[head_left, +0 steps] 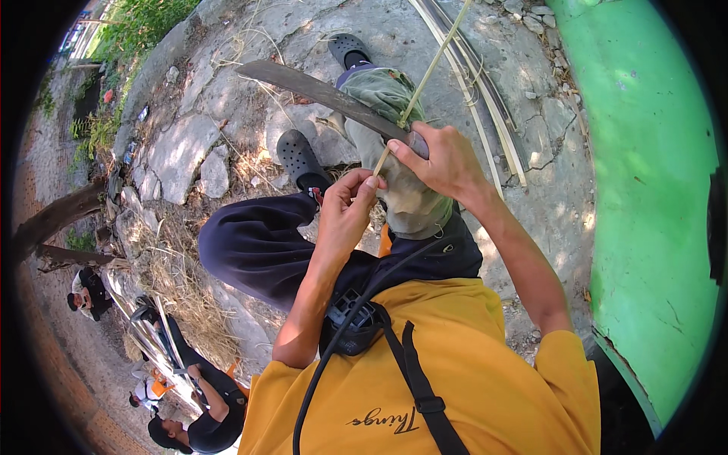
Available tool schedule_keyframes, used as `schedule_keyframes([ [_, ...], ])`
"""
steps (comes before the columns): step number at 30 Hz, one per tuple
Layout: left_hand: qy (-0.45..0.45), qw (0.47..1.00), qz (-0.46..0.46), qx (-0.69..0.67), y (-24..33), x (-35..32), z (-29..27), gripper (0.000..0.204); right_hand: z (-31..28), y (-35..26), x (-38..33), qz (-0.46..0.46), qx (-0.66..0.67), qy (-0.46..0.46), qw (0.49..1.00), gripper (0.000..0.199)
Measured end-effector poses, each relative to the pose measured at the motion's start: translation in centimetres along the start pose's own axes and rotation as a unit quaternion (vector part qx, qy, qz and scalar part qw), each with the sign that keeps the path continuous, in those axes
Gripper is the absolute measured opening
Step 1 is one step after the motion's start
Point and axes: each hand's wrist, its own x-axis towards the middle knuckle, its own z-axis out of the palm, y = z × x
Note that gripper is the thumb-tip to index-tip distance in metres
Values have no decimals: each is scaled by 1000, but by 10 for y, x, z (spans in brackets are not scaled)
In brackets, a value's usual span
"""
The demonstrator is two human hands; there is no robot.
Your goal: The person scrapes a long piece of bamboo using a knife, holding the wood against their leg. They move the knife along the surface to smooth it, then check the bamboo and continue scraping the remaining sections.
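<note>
My right hand (447, 163) is closed around the handle end of a long, dark, broad-bladed machete (326, 95). Its blade points to the far left across my right leg. A thin pale strip (438, 57), apparently bamboo, runs at a slant past the blade close to my right fingers. Between thumb and fingertips, my left hand (349, 205) pinches the strip's near end. Under the blade and strip, a worn grey-green cloth (409, 199) covers my right thigh and knee. Exactly where the cutting edge meets the strip is hidden by my right hand.
Several long split strips (485, 98) lie on the cracked stone ground to the right. A green wall (644, 189) stands beyond them. Dry shavings (182, 296) lie at left, near a wooden post (57, 220). A person in black (216, 406) sits at lower left, with other people farther off.
</note>
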Motion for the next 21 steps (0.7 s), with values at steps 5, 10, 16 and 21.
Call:
schedule_keyframes([
  [5, -15, 999, 22, -35, -5, 10, 2, 22, 3, -1, -1, -20, -29, -4, 999, 70],
  [10, -12, 1000, -21, -7, 6, -29, -15, 21, -2, 3, 0, -4, 0, 4, 1000, 72],
  [16, -43, 984, 27, 171, 6, -10, -16, 21, 4, 0, 0, -16, -27, 24, 999, 69],
  [21, -49, 995, 3, 86, 9, 11, -20, 25, -1, -1, 1, 5, -36, -16, 999, 74],
])
